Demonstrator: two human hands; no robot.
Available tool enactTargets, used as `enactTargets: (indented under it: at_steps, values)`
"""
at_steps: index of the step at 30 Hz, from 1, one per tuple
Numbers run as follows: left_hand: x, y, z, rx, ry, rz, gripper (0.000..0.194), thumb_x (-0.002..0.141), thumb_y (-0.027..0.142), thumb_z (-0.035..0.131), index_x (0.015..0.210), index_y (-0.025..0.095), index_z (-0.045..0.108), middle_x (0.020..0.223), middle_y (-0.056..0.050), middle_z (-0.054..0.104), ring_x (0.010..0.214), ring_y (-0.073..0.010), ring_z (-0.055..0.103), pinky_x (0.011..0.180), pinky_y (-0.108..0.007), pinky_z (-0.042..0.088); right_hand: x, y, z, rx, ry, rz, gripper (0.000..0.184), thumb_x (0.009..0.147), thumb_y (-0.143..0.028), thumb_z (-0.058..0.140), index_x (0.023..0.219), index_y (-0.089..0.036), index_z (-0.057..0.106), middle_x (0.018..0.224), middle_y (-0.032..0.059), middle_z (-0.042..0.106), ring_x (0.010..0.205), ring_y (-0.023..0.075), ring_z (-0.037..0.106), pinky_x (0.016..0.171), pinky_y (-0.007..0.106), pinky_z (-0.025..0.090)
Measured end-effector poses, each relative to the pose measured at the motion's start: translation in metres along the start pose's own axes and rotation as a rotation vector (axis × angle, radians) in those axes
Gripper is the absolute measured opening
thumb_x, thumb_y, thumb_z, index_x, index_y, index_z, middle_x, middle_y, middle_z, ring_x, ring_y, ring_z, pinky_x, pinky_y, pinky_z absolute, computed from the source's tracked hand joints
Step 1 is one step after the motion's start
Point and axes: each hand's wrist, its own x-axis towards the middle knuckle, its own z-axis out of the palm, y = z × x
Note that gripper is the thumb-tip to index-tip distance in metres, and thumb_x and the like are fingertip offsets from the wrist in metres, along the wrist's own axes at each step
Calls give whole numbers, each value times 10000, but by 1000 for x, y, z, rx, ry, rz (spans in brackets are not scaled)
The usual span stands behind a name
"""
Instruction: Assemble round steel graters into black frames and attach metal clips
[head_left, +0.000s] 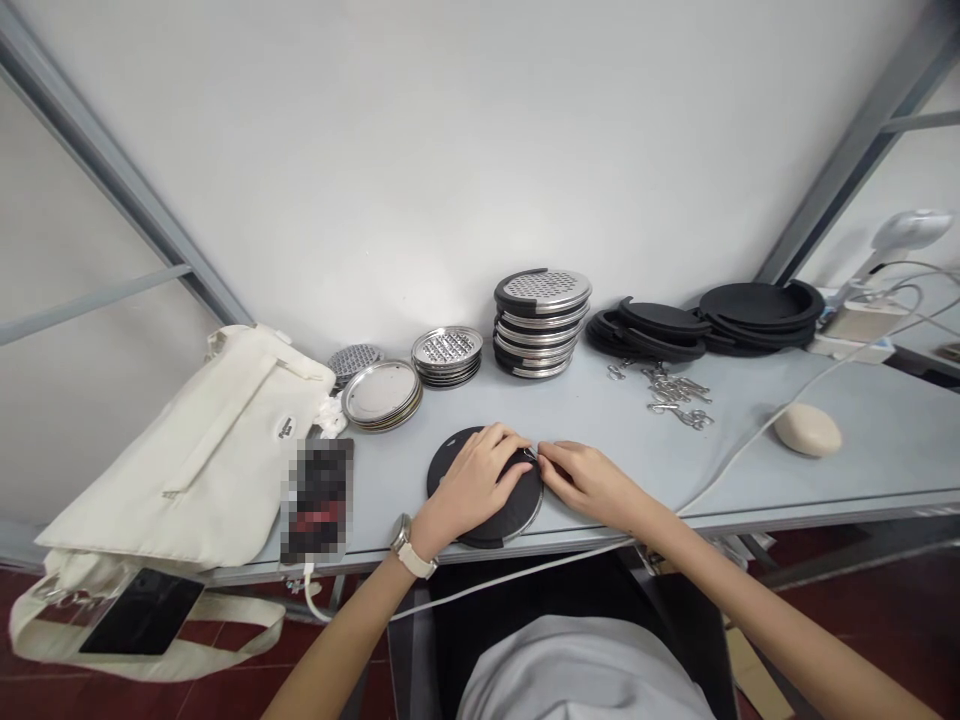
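Note:
A round black disc (510, 522) with a thin metal rim lies flat near the front edge of the table. Across its top rests my left hand (478, 478), its fingers bent and its thumb and fingertips gripping near the disc's right edge. My right hand (589, 478) is closed in a pinch at that same edge, close to the left fingertips. Between the two hands shows a small shiny metal piece (529, 455), seemingly a hook or clasp, mostly covered by fingers. Several similar metal hooks (675, 390) lie in a loose pile farther back on the right.
Behind the disc stand stacked round metal graters (544, 290), smaller grater plates (447, 350) and plain metal discs (381, 392). Black round holders (761, 305) are piled back right. A white bag (187, 450) and phone (319, 500) lie left; a white cable (739, 455) passes a beige mouse-shaped object (808, 430).

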Motion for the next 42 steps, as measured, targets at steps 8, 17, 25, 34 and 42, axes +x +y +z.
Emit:
enactTargets:
  at_steps: [8,17,25,34,42]
  values:
    - [0,0,0,20,-7,7,226,940,250,444,1136,210,549,1024,-52,571,980,-190,540,898,-358,431,0,-2,0,-11,7,17,200,929,-217,358,770,-194,479,681,10,556,592,134,491,592,245,339]
    - [0,1,0,13,-11,0,217,941,254,443,1126,208,545,1016,-51,568,975,-191,536,893,-360,431,-1,-4,-1,77,26,31,91,926,-227,370,850,-214,421,684,-5,559,560,137,498,552,236,356]
    - [0,3,-1,21,-25,4,209,943,237,432,1112,199,548,1019,-54,561,968,-193,532,881,-349,428,0,-1,4,-49,24,20,178,934,-219,358,778,-208,443,651,-2,542,569,142,500,574,248,346]
    - [1,4,-3,16,-28,5,186,942,227,429,1083,192,546,1005,-52,557,957,-184,528,868,-338,432,2,0,6,-107,52,-7,190,927,-207,384,769,-197,489,643,3,550,573,142,497,575,255,334]
    - [0,3,-2,-1,-23,11,211,945,235,422,1117,200,539,1015,-60,558,975,-193,532,878,-356,432,0,-2,4,-68,82,-5,204,909,-186,394,714,-211,451,616,-14,517,531,128,456,549,242,322]
